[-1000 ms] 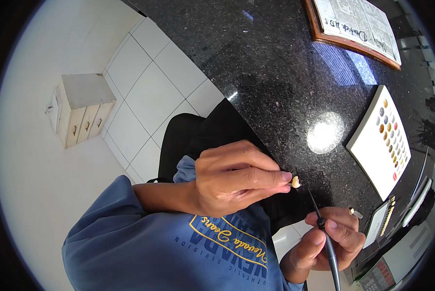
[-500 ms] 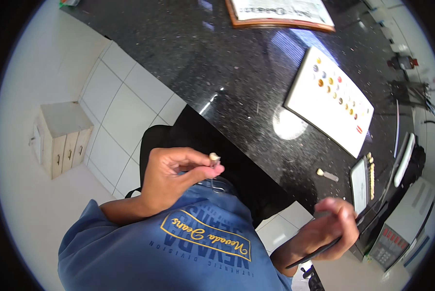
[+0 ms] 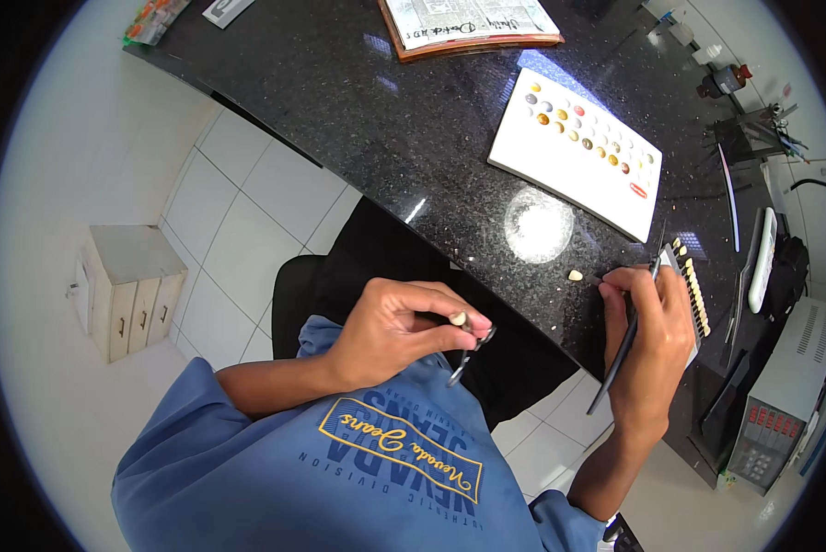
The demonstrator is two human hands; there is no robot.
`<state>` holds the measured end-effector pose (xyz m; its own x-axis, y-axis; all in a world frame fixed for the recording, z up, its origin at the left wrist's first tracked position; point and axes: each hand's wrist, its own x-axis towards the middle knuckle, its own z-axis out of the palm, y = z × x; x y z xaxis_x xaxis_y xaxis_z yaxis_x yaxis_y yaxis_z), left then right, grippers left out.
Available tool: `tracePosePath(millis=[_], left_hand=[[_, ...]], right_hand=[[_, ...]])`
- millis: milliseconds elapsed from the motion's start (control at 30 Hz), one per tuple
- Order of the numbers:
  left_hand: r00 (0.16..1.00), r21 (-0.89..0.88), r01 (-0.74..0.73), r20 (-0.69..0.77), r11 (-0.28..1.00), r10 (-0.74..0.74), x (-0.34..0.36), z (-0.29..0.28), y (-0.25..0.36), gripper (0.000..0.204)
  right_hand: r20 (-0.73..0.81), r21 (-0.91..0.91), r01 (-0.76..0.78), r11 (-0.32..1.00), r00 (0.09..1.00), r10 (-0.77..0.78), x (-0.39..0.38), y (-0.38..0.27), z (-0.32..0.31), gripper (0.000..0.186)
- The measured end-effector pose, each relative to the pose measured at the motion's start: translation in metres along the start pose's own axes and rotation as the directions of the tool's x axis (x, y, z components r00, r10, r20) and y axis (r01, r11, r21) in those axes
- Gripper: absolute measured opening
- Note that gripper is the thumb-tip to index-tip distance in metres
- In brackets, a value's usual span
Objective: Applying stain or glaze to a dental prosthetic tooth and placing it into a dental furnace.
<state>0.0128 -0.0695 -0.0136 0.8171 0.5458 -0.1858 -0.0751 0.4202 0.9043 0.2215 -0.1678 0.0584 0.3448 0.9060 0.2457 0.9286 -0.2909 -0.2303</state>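
My left hand pinches a small cream tooth-shaped piece together with a curved metal holder that hangs below the fingers. My right hand rests at the black counter's right part, fingers closed round a long dark handled tool with a thin tip pointing up. Just left of those fingertips lies another tooth-shaped tab; whether they touch it is unclear. Behind the right hand is a shade guide, a row of cream tooth tabs on a dark strip, partly hidden.
A white palette with coloured dots lies on the counter, below a wooden-backed printed pad. Far right are tool stands, a white bar and a grey machine. A drawer cabinet stands left on the tiled floor.
The view has shifted. My right hand, holding the tool, has moved up onto the counter beside the loose tab. My left hand has drawn apart from the tool's tip, keeping the small piece.
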Motion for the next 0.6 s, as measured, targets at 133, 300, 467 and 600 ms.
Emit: tracePosePath(millis=[133,300,467,600], left_hand=[[0.998,0.011,-0.067,0.011,0.998,0.067,0.004,0.01,-0.005,0.016],[0.993,-0.009,-0.109,0.046,0.994,0.109,0.005,0.011,-0.008,0.019],[0.98,0.021,-0.188,0.064,0.982,0.187,0.001,0.013,-0.009,0.019],[0.971,-0.028,-0.233,0.058,0.972,0.234,-0.002,0.019,-0.008,0.018]], right_hand=[[-0.007,0.167,-0.003,0.986,1.0,0.004,-0.002,-0.003,-0.004,0.013],[0.067,0.655,-0.199,0.729,0.976,0.206,-0.024,-0.029,-0.002,0.005],[0.094,0.793,-0.229,0.564,0.962,0.258,-0.043,-0.044,0.01,0.011],[0.095,0.803,-0.214,0.556,0.967,0.234,-0.051,-0.047,0.008,0.013]])
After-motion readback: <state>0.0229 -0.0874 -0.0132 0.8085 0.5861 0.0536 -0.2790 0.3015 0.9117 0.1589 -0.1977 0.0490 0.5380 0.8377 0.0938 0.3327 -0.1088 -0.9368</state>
